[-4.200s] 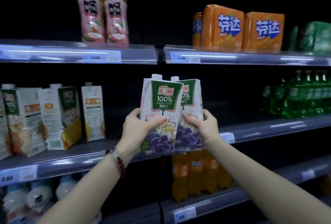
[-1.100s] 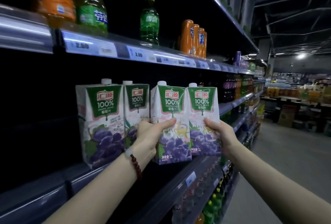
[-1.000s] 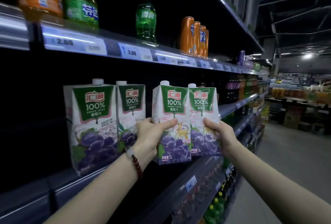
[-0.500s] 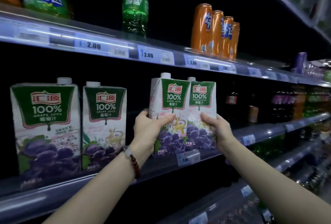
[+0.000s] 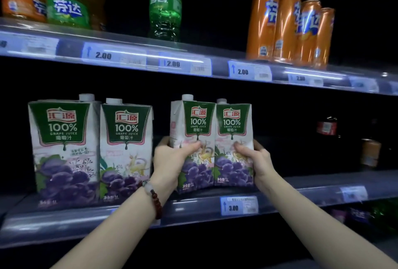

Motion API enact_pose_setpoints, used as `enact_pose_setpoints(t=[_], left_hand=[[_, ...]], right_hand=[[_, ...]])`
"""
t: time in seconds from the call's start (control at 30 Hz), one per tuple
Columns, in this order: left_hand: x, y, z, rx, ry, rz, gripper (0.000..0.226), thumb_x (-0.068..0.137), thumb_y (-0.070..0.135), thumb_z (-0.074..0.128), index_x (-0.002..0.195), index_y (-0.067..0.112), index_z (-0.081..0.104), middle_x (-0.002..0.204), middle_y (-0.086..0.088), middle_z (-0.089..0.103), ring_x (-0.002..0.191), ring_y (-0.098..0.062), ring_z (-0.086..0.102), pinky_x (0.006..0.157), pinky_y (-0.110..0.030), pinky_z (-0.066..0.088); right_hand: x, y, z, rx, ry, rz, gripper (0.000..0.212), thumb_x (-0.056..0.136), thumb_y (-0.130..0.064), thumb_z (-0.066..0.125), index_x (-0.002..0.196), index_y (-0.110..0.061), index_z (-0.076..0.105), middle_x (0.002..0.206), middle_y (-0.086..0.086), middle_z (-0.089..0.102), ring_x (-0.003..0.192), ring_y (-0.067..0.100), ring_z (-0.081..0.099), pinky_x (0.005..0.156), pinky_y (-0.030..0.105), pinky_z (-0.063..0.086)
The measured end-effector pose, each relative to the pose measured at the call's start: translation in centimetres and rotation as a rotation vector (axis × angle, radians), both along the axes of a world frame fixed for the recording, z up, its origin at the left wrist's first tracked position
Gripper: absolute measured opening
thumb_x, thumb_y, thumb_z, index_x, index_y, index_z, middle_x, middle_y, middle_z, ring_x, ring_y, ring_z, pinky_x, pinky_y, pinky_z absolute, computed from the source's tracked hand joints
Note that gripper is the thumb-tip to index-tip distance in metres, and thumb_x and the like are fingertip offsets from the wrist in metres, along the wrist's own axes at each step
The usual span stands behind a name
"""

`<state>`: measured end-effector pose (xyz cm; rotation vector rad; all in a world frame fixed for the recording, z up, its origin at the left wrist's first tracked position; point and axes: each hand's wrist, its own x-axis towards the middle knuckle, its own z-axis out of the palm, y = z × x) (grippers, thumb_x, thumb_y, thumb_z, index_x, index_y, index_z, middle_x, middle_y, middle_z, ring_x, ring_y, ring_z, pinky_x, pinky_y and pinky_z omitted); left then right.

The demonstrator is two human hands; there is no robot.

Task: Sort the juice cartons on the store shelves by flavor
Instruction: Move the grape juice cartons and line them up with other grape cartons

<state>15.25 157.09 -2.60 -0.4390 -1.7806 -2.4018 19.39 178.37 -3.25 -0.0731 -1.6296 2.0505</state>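
Two white grape juice cartons with green labels and purple grapes are pressed side by side between my hands at the middle shelf [image 5: 193, 210]. My left hand [image 5: 172, 161] grips the left held carton [image 5: 193, 122]. My right hand [image 5: 256, 161] grips the right held carton [image 5: 233, 122]. Their bases are at the shelf surface; I cannot tell whether they rest on it. To their left stand two more grape juice cartons, one at the far left [image 5: 62, 150] and one beside it [image 5: 126, 150], with a narrow gap before the held pair.
The upper shelf [image 5: 215, 62] carries large orange and green soda bottles [image 5: 64, 3], a green bottle [image 5: 164, 6] and several orange cans [image 5: 288, 27]. Dim bottles [image 5: 369, 152] stand at the right on the middle shelf. Price tags line the shelf edges.
I carried the two grape cartons from another shelf section to this one. In the last half second they came lower and deeper into the shelf, closer to the two standing cartons.
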Motion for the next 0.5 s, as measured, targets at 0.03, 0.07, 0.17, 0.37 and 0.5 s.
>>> enact_pose_setpoints(t=[0.03, 0.07, 0.17, 0.37, 0.5], left_hand=[[-0.1, 0.1, 0.0, -0.004, 0.0, -0.014, 0.061, 0.055, 0.017, 0.092, 0.108, 0.002, 0.064, 0.083, -0.008, 0.078, 0.075, -0.027, 0.076, 0.065, -0.037, 0.062], [-0.2, 0.2, 0.1, 0.001, -0.001, -0.031, 0.066, 0.052, 0.018, 0.092, 0.109, 0.002, 0.064, 0.084, -0.008, 0.079, 0.076, -0.027, 0.076, 0.064, -0.037, 0.062], [-0.9, 0.6, -0.1, -0.008, -0.005, -0.056, 0.083, 0.041, 0.027, 0.092, 0.115, 0.005, 0.061, 0.086, -0.006, 0.079, 0.077, -0.027, 0.076, 0.064, -0.035, 0.063], [-2.1, 0.3, -1.0, -0.069, 0.018, -0.082, 0.089, 0.037, 0.035, 0.094, 0.116, 0.01, 0.063, 0.093, -0.003, 0.079, 0.086, -0.021, 0.076, 0.069, -0.027, 0.059], [-1.6, 0.1, -1.0, -0.174, 0.009, -0.051, 0.071, 0.05, 0.028, 0.092, 0.114, 0.015, 0.063, 0.089, 0.003, 0.079, 0.081, -0.015, 0.076, 0.063, -0.021, 0.058]], right_hand=[[-0.2, 0.2, -0.2, -0.005, 0.0, 0.003, 0.094, 0.051, -0.018, 0.085, 0.136, -0.001, 0.049, 0.104, 0.016, 0.074, 0.101, 0.035, 0.069, 0.098, 0.053, 0.051], [-0.5, 0.5, -0.4, -0.012, -0.006, 0.013, 0.098, 0.049, -0.019, 0.085, 0.138, -0.001, 0.046, 0.107, 0.018, 0.073, 0.104, 0.037, 0.068, 0.1, 0.054, 0.049], [-1.1, 1.4, -0.7, -0.02, -0.013, 0.037, 0.098, 0.051, -0.017, 0.083, 0.14, -0.004, 0.045, 0.103, 0.017, 0.074, 0.092, 0.031, 0.072, 0.085, 0.045, 0.058], [-1.4, 2.6, -0.3, 0.002, -0.078, 0.129, 0.094, 0.057, -0.018, 0.082, 0.142, -0.011, 0.043, 0.097, 0.01, 0.077, 0.079, 0.023, 0.075, 0.065, 0.033, 0.057], [-0.7, 3.9, 0.7, 0.192, -0.168, 0.221, 0.068, 0.051, -0.022, 0.085, 0.114, -0.012, 0.063, 0.091, 0.004, 0.079, 0.078, 0.016, 0.076, 0.074, 0.034, 0.055]])
